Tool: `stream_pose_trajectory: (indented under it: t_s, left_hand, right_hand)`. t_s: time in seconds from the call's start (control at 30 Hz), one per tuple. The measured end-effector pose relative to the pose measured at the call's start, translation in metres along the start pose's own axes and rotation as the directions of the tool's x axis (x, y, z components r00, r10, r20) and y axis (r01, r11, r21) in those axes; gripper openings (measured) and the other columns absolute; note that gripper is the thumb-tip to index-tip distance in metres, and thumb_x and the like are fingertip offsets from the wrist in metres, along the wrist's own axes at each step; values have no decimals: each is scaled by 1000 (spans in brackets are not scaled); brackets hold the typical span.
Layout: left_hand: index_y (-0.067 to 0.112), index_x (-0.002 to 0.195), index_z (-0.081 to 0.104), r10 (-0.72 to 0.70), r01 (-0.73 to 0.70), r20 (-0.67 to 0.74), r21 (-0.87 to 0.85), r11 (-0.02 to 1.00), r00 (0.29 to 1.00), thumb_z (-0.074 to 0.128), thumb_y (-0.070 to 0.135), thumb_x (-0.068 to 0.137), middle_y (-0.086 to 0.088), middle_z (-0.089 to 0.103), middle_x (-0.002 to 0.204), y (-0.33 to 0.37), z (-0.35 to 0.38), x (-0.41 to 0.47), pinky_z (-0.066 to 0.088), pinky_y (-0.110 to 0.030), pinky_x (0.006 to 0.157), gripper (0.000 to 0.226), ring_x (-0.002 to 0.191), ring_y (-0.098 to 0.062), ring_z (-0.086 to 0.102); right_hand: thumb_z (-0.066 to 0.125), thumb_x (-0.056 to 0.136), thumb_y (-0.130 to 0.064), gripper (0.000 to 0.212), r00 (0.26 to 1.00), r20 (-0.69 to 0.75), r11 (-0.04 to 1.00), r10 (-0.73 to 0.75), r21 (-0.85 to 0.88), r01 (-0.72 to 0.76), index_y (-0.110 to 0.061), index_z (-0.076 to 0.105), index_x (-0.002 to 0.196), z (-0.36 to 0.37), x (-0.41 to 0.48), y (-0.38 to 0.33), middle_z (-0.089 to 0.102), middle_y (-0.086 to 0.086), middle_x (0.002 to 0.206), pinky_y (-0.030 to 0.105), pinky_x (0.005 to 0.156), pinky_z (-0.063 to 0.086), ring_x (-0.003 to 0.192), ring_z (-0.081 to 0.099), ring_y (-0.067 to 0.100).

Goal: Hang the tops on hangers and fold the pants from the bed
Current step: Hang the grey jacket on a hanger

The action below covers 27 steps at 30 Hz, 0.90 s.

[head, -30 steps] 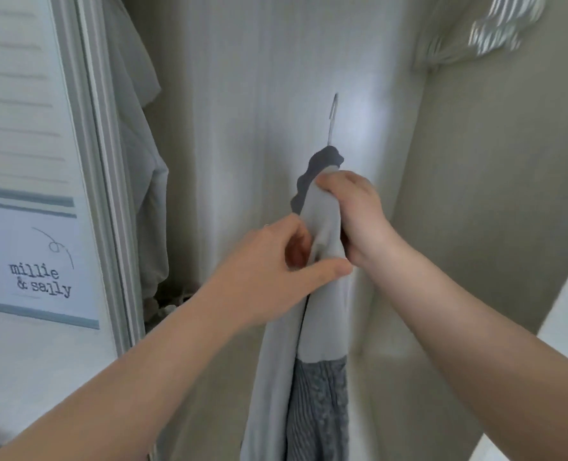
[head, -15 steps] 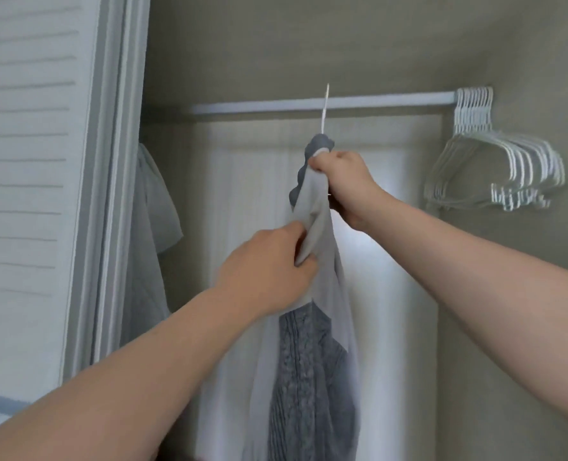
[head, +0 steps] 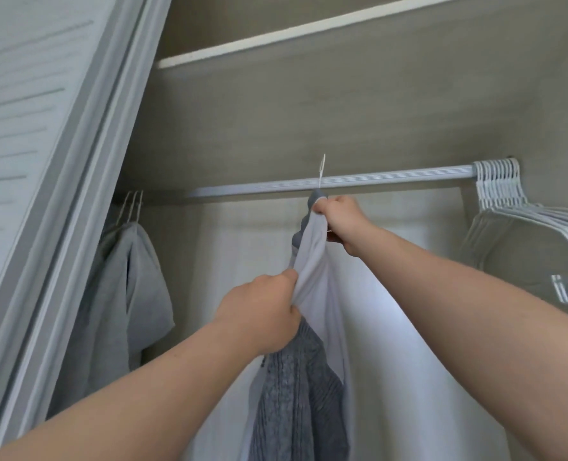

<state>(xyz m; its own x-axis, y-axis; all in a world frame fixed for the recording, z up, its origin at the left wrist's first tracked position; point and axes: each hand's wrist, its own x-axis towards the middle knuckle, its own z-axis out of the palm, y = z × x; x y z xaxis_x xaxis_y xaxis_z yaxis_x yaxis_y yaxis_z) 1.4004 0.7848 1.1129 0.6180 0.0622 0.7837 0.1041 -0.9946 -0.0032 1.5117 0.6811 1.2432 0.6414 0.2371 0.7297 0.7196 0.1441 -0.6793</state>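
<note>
We look up into a closet with beige walls, a white shelf [head: 276, 38] overhead and a pale rod [head: 392, 179] running across beneath it. A louvred door [head: 26, 128] leans in at the left. At the rod's right end a bunch of empty white hangers [head: 498, 184] is pushed together. At the left end, grey tops [head: 126, 294] hang from thin wire hooks close to the door frame.

Between those two groups, both our hands are raised to a white top [head: 312, 257]. Our right hand [head: 345, 224] is closed in a fist around the very top of the garment, just below the rod, where a dark grey scalloped edge [head: 315, 196] peeps out above the knuckles. A thin white hanger hook [head: 322, 171] rises out of that fist and crosses the rod. We cannot tell whether it is caught on the rod or only held in front of it.

Our left hand [head: 259, 314] sits lower and nearer to us, its fingers curled and its thumb pinching a fold of the white cloth, which stretches taut up to the right hand. Below the left hand a grey ribbed knit [head: 292, 394] hangs inside the white fabric, and both run out of the bottom of the view.
</note>
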Motion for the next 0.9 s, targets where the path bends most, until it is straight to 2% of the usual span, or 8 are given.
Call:
stream_pose_trajectory:
  t_s: [0.13,0.23,0.43,0.57,0.67,0.73,0.8,0.9]
  left_hand:
    - [22,85,33,-12,10,23,47,999,1000,46,24,96,0,47,79,-3,3,14,29,-34,53,17,70,-25,49]
    - [22,82,31,-21,19,33,45,999,999,46,23,95,-1,47,80,-5,8,18,29,-34,53,21,69,-25,49]
    - [19,95,39,-14,7,101,69,998,995,47,26,94,-4,53,90,-7,18,7,41,-36,66,10,81,-31,55]
    - [21,91,35,-22,11,134,83,996,991,49,27,91,0,48,83,-13,25,-5,34,-34,56,15,71,-25,50]
    - [22,90,33,-62,56,149,48,997,987,52,29,90,1,48,83,-21,28,-15,33,-34,54,20,69,-23,49]
    - [22,90,32,-93,87,158,41,995,983,53,32,90,0,49,84,-25,30,-22,35,-35,57,23,71,-26,51]
    - [23,88,30,-119,111,168,61,992,979,53,34,90,0,48,81,-27,33,-30,34,-35,56,26,69,-26,50]
    - [26,85,28,-145,131,202,78,988,969,57,32,86,3,46,79,-29,39,-45,30,-33,52,30,64,-20,46]
  right_hand:
    - [53,90,-3,10,1000,18,1000,0,12,0,-8,47,83,6,16,5,57,12,74,38,69,45,72,56,29]
    - [55,88,-3,15,999,38,1000,-2,23,2,-11,47,79,10,22,7,54,8,67,35,65,42,58,56,24]
    - [58,88,-6,8,991,114,997,66,-41,-61,-5,52,92,19,14,29,56,12,81,33,66,48,72,57,28]
    - [59,89,-10,14,988,124,995,94,-47,-89,-5,56,101,27,-9,34,60,14,85,25,52,48,68,59,28]
    - [61,88,-11,10,970,222,990,101,-115,-76,-10,54,96,31,-34,33,59,12,80,24,44,51,57,60,22]
    - [57,86,-9,11,953,291,975,85,-222,-20,-8,54,96,33,-53,36,62,15,86,32,50,57,61,64,24]
    - [53,88,-13,22,956,293,935,4,-340,100,-6,50,109,33,-72,40,64,16,100,41,56,61,74,67,33]
    - [52,93,-20,33,953,237,784,-191,-547,294,-10,43,123,28,-91,42,62,14,110,46,77,58,92,64,35]
